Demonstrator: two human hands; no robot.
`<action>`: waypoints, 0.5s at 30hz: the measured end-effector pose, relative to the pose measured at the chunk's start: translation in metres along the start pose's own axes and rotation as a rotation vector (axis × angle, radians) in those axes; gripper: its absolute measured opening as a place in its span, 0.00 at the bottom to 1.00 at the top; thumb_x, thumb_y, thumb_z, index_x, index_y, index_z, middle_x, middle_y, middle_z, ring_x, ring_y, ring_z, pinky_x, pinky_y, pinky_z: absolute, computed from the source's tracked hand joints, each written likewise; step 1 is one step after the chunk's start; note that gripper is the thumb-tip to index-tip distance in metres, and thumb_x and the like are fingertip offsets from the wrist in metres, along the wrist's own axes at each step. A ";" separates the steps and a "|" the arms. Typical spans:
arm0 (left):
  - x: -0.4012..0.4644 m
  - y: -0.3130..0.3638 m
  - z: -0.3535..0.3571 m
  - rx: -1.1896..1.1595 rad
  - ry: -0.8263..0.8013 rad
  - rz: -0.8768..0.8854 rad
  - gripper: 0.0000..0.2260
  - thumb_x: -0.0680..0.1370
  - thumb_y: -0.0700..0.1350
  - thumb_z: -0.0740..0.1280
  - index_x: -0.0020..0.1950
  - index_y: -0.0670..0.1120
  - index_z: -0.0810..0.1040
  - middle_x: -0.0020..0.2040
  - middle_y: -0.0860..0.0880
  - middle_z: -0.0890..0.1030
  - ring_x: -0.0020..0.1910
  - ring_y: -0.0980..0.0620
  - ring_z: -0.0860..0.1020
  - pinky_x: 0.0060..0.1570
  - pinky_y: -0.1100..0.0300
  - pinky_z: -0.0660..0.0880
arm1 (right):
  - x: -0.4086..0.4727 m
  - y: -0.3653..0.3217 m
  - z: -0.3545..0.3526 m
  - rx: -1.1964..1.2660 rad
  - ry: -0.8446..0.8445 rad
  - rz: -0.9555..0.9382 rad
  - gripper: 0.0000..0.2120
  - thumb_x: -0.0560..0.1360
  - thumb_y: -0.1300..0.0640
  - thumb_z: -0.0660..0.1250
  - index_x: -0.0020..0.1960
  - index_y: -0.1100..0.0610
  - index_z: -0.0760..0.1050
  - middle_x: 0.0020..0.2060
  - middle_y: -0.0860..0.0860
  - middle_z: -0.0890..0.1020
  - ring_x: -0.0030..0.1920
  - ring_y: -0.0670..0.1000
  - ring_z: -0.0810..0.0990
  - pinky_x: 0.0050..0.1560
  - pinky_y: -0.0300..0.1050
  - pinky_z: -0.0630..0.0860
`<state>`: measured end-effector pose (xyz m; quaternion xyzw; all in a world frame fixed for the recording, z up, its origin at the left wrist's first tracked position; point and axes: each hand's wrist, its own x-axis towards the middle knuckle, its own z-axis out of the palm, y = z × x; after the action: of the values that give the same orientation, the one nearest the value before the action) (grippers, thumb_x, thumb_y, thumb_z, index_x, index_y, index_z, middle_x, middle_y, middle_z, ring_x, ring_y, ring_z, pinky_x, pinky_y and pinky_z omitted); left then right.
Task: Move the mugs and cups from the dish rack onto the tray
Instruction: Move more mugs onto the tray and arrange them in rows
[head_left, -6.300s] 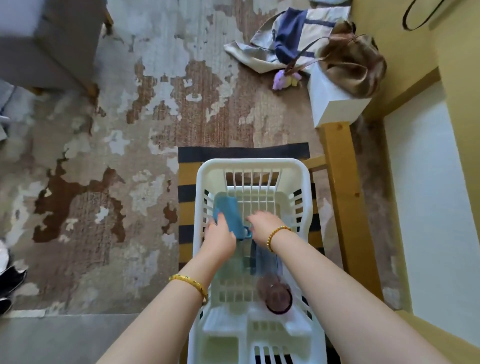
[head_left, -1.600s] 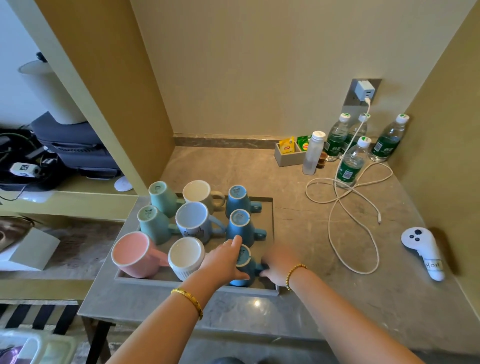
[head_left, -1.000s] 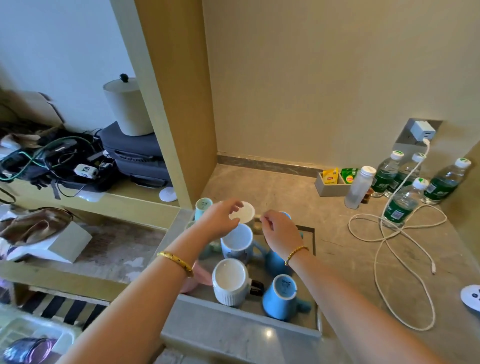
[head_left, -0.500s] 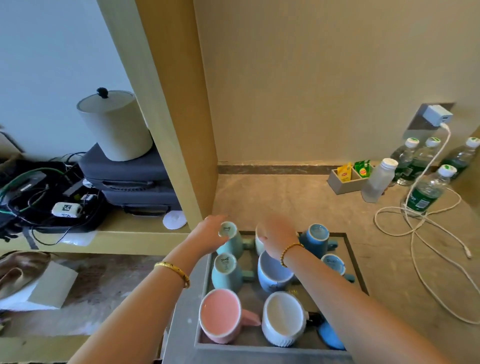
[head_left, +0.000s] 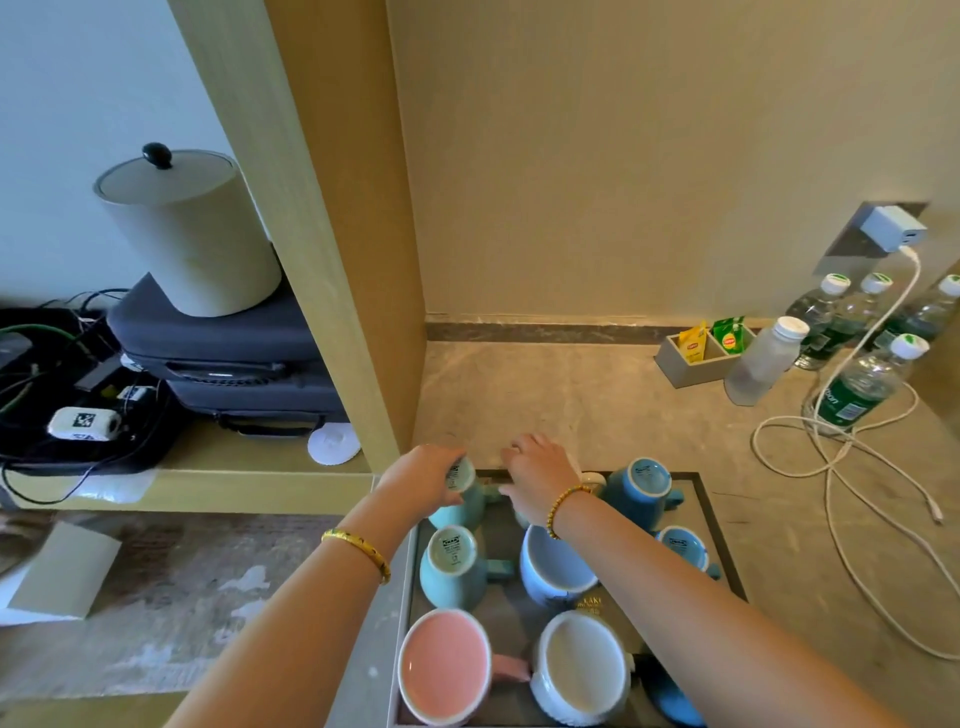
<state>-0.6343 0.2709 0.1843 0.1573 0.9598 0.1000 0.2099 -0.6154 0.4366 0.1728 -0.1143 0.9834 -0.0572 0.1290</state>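
On the stone counter (head_left: 571, 395) lies a dark tray (head_left: 715, 519) holding several upside-down mugs. My left hand (head_left: 418, 480) grips the teal mug (head_left: 460, 504) at the tray's back left corner and tilts it. My right hand (head_left: 540, 473) curls over a white mug (head_left: 592, 479) at the back middle, hiding most of it. Closer to me stand a second teal mug (head_left: 452, 564), a pale blue mug (head_left: 553, 569), a pink mug (head_left: 444, 670) and a white ribbed mug (head_left: 582, 667). Blue mugs (head_left: 639, 488) line the tray's right side. The dish rack is out of view.
A wooden partition (head_left: 332, 260) rises just left of the tray. Water bottles (head_left: 857, 389), a tea-bag box (head_left: 696, 353) and a looped white charger cable (head_left: 841, 467) occupy the counter's right. A lidded bucket (head_left: 192, 234) and dark cases (head_left: 223, 353) sit on the left shelf.
Both hands left the blue mug at the tray's front right and reached to the back row. The left hand now holds the back teal mug, the right covers the white mug.
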 end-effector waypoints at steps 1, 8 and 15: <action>0.000 0.000 0.000 0.001 0.008 -0.009 0.30 0.74 0.50 0.70 0.73 0.48 0.63 0.66 0.46 0.74 0.62 0.46 0.73 0.59 0.54 0.72 | 0.000 -0.003 0.002 0.031 0.055 -0.031 0.15 0.77 0.57 0.60 0.62 0.60 0.71 0.61 0.56 0.72 0.64 0.57 0.66 0.63 0.50 0.66; -0.002 0.003 0.005 -0.056 0.056 -0.149 0.24 0.73 0.54 0.70 0.66 0.47 0.70 0.57 0.46 0.78 0.55 0.46 0.77 0.50 0.56 0.75 | 0.002 -0.026 0.009 0.636 -0.137 0.129 0.12 0.76 0.68 0.55 0.50 0.63 0.77 0.44 0.59 0.77 0.49 0.60 0.77 0.55 0.52 0.73; -0.006 0.002 0.006 -0.127 0.061 -0.131 0.23 0.73 0.50 0.71 0.65 0.46 0.71 0.58 0.45 0.78 0.56 0.46 0.76 0.51 0.57 0.73 | 0.004 -0.036 0.010 0.706 -0.277 0.211 0.10 0.75 0.69 0.57 0.43 0.58 0.73 0.51 0.62 0.77 0.54 0.58 0.76 0.51 0.44 0.72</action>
<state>-0.6259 0.2712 0.1818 0.0774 0.9658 0.1514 0.1960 -0.6086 0.4002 0.1669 0.0322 0.8829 -0.3624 0.2969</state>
